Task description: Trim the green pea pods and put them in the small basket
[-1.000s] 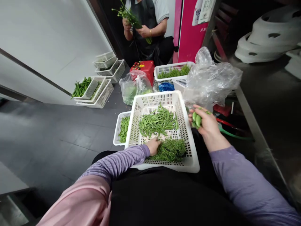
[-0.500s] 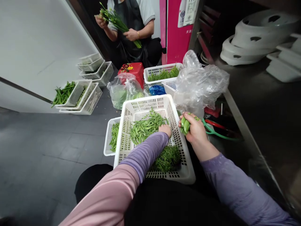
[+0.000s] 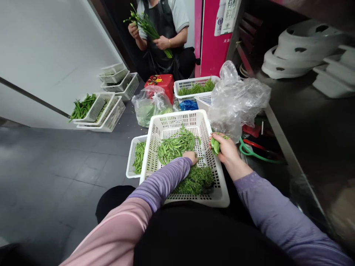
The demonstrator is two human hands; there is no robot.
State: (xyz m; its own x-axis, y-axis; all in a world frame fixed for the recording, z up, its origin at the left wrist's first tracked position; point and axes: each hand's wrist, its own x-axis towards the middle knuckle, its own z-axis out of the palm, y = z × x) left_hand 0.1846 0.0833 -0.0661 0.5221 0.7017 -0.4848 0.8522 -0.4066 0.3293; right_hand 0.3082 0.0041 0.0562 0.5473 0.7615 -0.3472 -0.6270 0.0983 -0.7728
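A large white slotted basket (image 3: 149,147) rests by my lap. A heap of flat green pea pods (image 3: 174,146) lies in its far part, and a dark green heap of thin trimmings (image 3: 195,181) lies in its near part. My left hand (image 3: 192,157) reaches into the basket between the two heaps. Its fingers are curled, and what they hold, if anything, is hidden. At the basket's right rim, my right hand (image 3: 227,150) is closed around a small bunch of pea pods (image 3: 215,145).
A smaller white basket (image 3: 129,159) with pods stands to the left. Beyond are a red box (image 3: 166,84), plastic bags (image 3: 235,99) and a basket of green stalks (image 3: 198,87). Green-handled scissors (image 3: 245,149) lie right. A co-worker (image 3: 162,33) holds flowering stalks. Stacked baskets (image 3: 112,122) stand left.
My left hand has moved a little left and nearer to me inside the basket. My right hand, still gripping its pea pods, has come slightly closer to the rim. The view has shifted slightly.
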